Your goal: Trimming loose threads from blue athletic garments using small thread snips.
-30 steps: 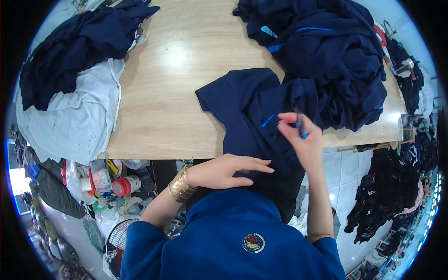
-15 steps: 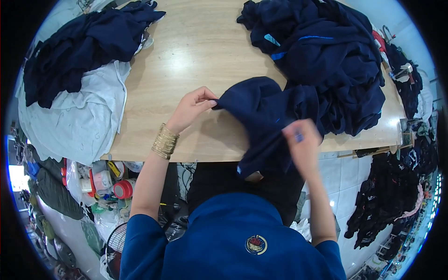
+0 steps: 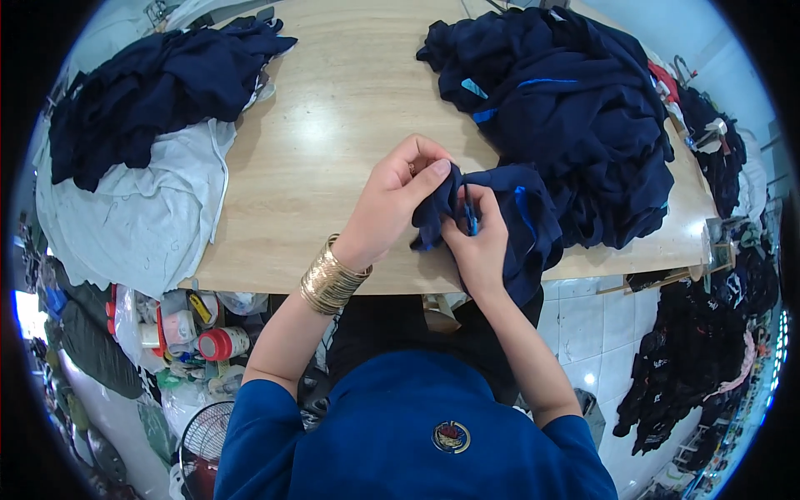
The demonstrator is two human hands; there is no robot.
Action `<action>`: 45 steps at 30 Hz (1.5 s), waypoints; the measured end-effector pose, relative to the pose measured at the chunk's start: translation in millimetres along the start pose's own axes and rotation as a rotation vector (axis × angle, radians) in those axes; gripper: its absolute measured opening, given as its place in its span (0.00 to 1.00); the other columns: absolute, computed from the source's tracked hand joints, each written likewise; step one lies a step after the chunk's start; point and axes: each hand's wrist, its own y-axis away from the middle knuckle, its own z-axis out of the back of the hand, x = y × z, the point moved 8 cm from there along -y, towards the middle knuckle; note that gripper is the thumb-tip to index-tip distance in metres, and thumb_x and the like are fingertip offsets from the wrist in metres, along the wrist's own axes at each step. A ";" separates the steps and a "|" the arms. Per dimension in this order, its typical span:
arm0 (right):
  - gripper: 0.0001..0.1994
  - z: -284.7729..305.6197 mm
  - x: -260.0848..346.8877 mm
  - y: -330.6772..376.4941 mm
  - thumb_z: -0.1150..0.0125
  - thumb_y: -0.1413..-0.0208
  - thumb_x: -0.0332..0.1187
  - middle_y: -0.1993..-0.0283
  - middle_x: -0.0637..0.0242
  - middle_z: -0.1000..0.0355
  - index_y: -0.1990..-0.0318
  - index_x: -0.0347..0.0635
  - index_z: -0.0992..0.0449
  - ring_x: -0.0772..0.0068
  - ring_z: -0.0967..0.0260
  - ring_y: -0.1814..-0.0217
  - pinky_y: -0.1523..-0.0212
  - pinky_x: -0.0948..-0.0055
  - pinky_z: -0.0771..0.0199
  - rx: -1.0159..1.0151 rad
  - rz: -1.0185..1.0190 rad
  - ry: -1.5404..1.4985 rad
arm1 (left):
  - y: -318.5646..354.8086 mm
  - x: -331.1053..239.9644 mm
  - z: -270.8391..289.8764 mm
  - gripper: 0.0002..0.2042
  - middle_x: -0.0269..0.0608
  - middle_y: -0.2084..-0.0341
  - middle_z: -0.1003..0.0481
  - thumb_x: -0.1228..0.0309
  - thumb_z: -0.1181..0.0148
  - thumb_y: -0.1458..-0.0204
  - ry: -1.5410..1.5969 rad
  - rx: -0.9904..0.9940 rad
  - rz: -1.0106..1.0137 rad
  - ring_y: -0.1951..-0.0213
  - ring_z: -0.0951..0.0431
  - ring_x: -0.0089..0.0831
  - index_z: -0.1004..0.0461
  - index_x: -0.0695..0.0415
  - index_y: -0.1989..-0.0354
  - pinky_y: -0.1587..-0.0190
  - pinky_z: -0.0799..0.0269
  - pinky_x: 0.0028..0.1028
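Head cam: my left hand [image 3: 398,196] pinches navy garment [image 3: 508,217] at frame center over worktop [image 3: 333,125]; right hand [image 3: 477,242] grips fabric w/ small blue tool [image 3: 470,212]. Soft, limp cloth, probably best held by its edge.

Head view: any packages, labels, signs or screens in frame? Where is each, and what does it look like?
No signs or screens.
Round embroidered badge: on the blue top at bottom centre; gold rim, red and dark middle.
Red-capped container: lying below the table edge at lower left; cylindrical, white body.
Clear plastic bags: beside that container at lower left; crumpled, holding mixed small items.
Blue tag-like strips: on the dark garment pile at upper right.
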 end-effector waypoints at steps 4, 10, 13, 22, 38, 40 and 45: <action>0.13 24.2 -13.4 -17.9 0.40 0.63 0.20 0.70 0.62 0.29 0.65 0.35 0.30 0.74 0.32 0.68 0.64 0.78 0.33 0.012 -0.023 0.085 | 5.0 -21.2 17.2 0.04 0.30 0.70 0.29 0.72 0.51 0.44 0.285 -0.105 0.098 0.68 0.29 0.15 0.32 0.57 0.63 0.64 0.32 0.17; 0.04 115.8 -27.6 -30.9 0.40 0.53 0.27 0.81 0.75 0.33 0.69 0.36 0.24 0.86 0.42 0.83 0.81 0.85 0.47 0.158 -0.481 -0.203 | -0.5 -16.6 80.8 0.05 0.28 0.70 0.29 0.70 0.51 0.44 -0.401 -0.223 -0.028 0.68 0.31 0.16 0.32 0.57 0.63 0.61 0.36 0.18; 0.05 127.8 -25.9 -23.1 0.43 0.49 0.27 0.82 0.77 0.37 0.66 0.37 0.26 0.91 0.53 0.89 0.87 0.87 0.57 0.179 -0.564 -0.481 | 2.4 19.2 62.0 0.06 0.27 0.70 0.29 0.67 0.51 0.43 -0.018 -0.113 0.236 0.68 0.32 0.16 0.31 0.55 0.63 0.58 0.38 0.20; 0.07 133.7 -34.6 -0.8 0.50 0.45 0.28 0.75 0.72 0.32 0.60 0.38 0.30 0.92 0.51 0.89 0.89 0.90 0.54 0.164 -0.657 -0.783 | -5.8 33.8 26.8 0.08 0.30 0.68 0.28 0.68 0.54 0.42 0.137 -0.044 0.324 0.65 0.29 0.16 0.32 0.58 0.60 0.60 0.34 0.17; 0.07 124.7 -40.2 4.5 0.48 0.46 0.29 0.75 0.71 0.32 0.61 0.38 0.30 0.91 0.53 0.90 0.89 0.89 0.55 0.192 -0.679 -0.893 | 0.0 26.1 22.8 0.07 0.35 0.66 0.29 0.72 0.48 0.47 -0.564 -0.296 -0.082 0.62 0.30 0.19 0.32 0.58 0.60 0.58 0.34 0.20; 0.07 122.5 -40.6 4.4 0.48 0.46 0.29 0.75 0.72 0.32 0.61 0.38 0.30 0.91 0.53 0.90 0.89 0.89 0.55 0.214 -0.676 -0.922 | 20.6 31.0 13.4 0.07 0.35 0.67 0.29 0.73 0.47 0.48 -0.550 -0.331 -0.083 0.63 0.30 0.20 0.31 0.58 0.62 0.60 0.34 0.20; 0.08 114.0 -37.9 5.6 0.53 0.43 0.28 0.75 0.73 0.33 0.59 0.38 0.31 0.93 0.55 0.90 0.89 0.90 0.59 0.215 -0.695 -0.909 | 86.5 107.9 -17.7 0.20 0.44 0.71 0.25 0.55 0.57 0.42 -0.286 0.346 0.796 0.81 0.28 0.21 0.29 0.63 0.64 0.80 0.36 0.16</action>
